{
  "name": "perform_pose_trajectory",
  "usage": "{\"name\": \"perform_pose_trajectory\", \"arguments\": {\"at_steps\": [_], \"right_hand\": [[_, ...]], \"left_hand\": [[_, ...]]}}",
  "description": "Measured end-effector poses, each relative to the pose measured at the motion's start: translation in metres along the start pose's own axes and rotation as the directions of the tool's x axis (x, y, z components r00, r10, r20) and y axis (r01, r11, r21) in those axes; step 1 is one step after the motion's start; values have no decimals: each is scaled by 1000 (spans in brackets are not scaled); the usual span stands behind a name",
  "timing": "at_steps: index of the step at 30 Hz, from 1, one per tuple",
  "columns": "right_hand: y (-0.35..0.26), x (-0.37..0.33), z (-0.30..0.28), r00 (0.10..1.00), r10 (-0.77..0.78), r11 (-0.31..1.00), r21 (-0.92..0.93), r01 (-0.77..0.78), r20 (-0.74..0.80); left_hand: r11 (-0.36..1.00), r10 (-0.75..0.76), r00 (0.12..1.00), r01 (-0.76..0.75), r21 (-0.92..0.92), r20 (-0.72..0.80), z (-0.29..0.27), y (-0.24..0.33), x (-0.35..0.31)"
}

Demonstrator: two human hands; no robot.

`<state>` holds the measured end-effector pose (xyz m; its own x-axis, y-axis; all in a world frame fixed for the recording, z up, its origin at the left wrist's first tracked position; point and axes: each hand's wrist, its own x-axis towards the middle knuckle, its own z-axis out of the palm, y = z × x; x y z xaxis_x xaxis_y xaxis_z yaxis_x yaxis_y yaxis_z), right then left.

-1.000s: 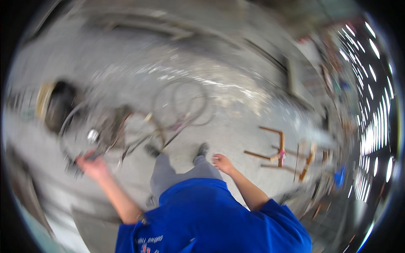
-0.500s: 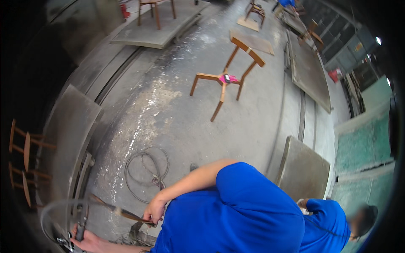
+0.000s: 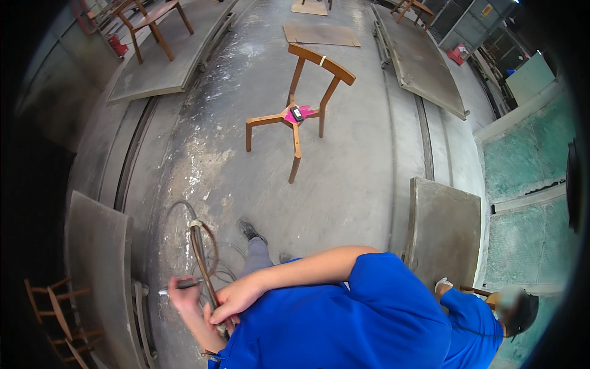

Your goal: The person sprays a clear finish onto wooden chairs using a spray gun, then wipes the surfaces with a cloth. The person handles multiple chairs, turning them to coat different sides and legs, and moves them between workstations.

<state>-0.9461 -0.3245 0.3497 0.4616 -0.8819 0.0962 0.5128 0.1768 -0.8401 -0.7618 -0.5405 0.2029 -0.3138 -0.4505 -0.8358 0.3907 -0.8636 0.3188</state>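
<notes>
My left hand [image 3: 186, 296] is closed around a dark hand tool [image 3: 192, 282] with a shiny metal tip; it is blurred and its exact kind does not show. Beside it, my right hand [image 3: 236, 300] is closed on a brown-and-grey hose [image 3: 203, 253]. The hose rises from the hand to a pale taped spot and bends over in a loop. Its lower end is hidden by my hands and blue shirt. More thin grey hose [image 3: 236, 252] lies coiled on the floor by my shoe [image 3: 251, 230].
Ahead stands a seatless wooden chair frame [image 3: 297, 132] with a pink cloth and small black device [image 3: 297, 113] on it. Low grey platforms [image 3: 92, 246] [image 3: 445, 227] flank the aisle, beside floor rails. Wooden chairs [image 3: 61, 307] stand at left. A co-worker in blue [image 3: 473, 326] is at right.
My left hand has moved right and up with the tool, close to my right hand. The hose now stands more upright. My view has shifted, and a leg and shoe have come into sight.
</notes>
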Motion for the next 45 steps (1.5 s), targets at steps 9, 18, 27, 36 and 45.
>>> {"name": "perform_pose_trajectory", "arguments": {"at_steps": [9, 18, 27, 36, 45], "right_hand": [[-58, -116, -185, 686, 37, 952, -184, -246, -727], [24, -317, -428, -402, 345, 924, 231, 305, -848], [80, -405, -668, -726, -55, 795, 410, -447, -685], [63, -424, -768, -715, -19, 595, 567, -570, -699], [81, -406, -771, -521, -192, 419, 410, -810, -832]], "left_hand": [[984, -176, 971, 174, -21, -163, 138, -56, 93], [970, -81, 980, 119, 212, -181, 281, -61, 136], [948, 17, 907, 119, 295, -421, 385, -113, 169], [914, -100, 869, 273, 302, -484, 444, -163, 189], [918, -100, 846, 281, 280, -523, 451, -169, 199]]}}
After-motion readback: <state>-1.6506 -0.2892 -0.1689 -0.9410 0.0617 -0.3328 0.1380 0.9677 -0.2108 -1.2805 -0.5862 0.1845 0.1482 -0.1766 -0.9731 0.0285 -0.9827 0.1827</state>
